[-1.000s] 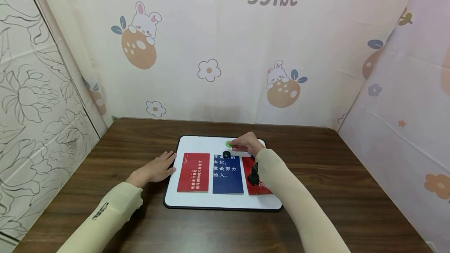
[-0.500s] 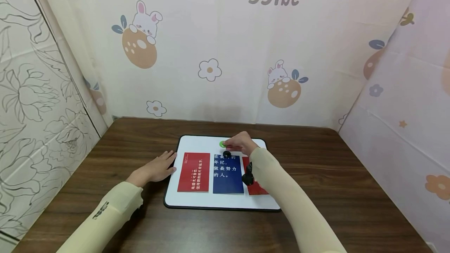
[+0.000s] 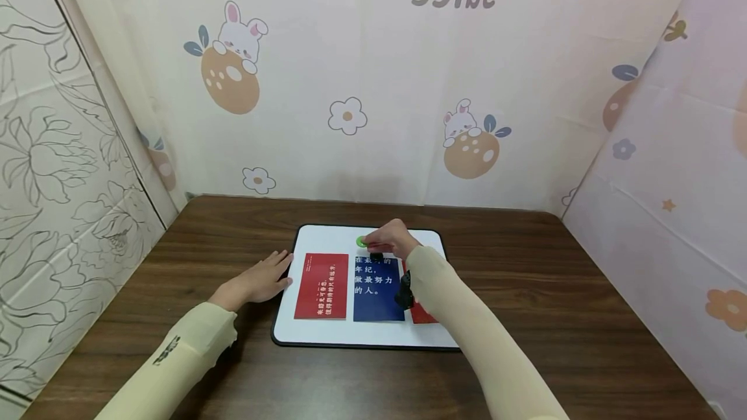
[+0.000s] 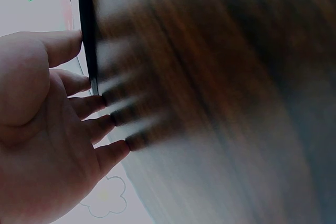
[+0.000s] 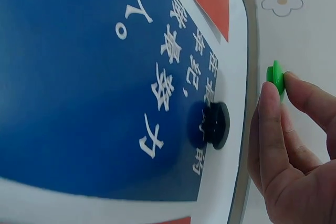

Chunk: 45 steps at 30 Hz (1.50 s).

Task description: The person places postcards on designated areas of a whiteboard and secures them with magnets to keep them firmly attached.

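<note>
My right hand (image 3: 391, 237) pinches a round green magnet (image 5: 277, 77) between thumb and fingers, above the far strip of a white magnetic board (image 3: 373, 334). Under that hand a black magnet (image 5: 219, 125) sits at the top edge of a blue card (image 3: 376, 303) with white writing. To its left lies a red card (image 3: 321, 287). Another red card (image 3: 424, 316) on the right is mostly hidden by my right sleeve. My left hand (image 3: 259, 280) lies with fingers extended, fingertips touching the board's black left edge.
The board lies on a dark brown wooden table (image 3: 525, 277). A cream curtain (image 3: 350, 50) printed with rabbits and flowers hangs behind the table, and patterned panels stand at both sides. A black device (image 3: 404, 291) is strapped at the right wrist.
My right hand has moved left along the far side of the board, carrying the green magnet toward the left red card. The left hand has stayed in place.
</note>
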Available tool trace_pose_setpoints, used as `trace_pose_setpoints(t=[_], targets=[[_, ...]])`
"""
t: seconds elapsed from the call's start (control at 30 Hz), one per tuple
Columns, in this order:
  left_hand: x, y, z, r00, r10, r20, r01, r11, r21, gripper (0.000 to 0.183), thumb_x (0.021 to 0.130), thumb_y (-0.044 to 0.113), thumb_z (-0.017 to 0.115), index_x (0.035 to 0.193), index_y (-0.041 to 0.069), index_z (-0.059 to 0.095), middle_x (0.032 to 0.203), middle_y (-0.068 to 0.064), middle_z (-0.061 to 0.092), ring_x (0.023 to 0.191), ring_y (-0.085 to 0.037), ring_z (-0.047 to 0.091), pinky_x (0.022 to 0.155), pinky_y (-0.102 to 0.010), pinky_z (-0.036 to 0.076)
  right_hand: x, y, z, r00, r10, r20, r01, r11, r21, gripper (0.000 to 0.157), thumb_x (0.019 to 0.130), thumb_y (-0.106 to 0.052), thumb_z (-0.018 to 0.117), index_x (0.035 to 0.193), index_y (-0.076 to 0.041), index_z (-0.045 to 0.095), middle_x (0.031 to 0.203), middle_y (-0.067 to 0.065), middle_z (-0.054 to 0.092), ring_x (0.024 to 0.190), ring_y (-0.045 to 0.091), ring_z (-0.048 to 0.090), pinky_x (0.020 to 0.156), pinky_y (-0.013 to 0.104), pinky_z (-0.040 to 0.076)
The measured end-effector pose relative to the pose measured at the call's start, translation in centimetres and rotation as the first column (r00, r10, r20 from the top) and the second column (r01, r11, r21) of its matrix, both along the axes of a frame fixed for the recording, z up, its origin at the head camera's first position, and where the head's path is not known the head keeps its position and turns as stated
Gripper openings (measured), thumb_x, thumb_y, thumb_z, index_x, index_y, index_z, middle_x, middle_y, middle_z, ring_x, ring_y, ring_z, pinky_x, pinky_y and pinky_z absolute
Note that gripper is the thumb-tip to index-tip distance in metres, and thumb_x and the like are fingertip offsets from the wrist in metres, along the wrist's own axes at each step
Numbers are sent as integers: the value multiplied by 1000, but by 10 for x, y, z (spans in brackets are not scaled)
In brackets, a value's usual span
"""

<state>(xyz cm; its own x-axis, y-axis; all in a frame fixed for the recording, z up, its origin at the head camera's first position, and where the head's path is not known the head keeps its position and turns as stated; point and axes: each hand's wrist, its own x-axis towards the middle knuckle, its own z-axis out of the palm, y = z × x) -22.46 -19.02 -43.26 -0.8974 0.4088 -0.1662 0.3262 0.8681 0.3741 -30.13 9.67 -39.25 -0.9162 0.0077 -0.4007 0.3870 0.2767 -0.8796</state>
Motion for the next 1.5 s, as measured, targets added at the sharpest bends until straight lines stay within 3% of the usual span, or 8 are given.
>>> trace_pose_setpoints(t=[0.33,0.83,1.07,1.5], targets=[[1,0,2,1000,2,1,-2,1000,-2,61,99,24,51,147,-5,28,150,-29,24,140,-45,15,109,-58,19,3,-21,-4,1000,26,-8,-25,996,91,27,78,-14,80,98,2,71,89,12,70,75,21,71,69,23,54],[-1,-1,0,1000,-3,-3,3,1000,7,61,98,22,51,147,-6,28,150,-29,23,140,-45,15,109,-58,19,10,-47,-4,997,74,-1,-74,997,-20,23,81,-9,77,99,5,71,91,15,70,77,24,71,76,30,55],[-1,-1,1,1000,0,3,0,1000,3,61,99,23,51,147,-5,27,151,-29,23,140,-45,14,109,-58,18,8,-60,-6,998,68,-10,-68,997,29,22,79,-9,79,96,4,72,87,14,70,72,22,71,71,27,55],[-1,0,-1,1000,8,6,-8,1000,-10,62,98,25,53,148,-3,28,151,-27,24,140,-44,15,109,-57,19,7,-70,-11,998,66,-23,-66,998,10,22,79,-7,78,94,7,70,84,14,70,73,23,71,68,29,56]])
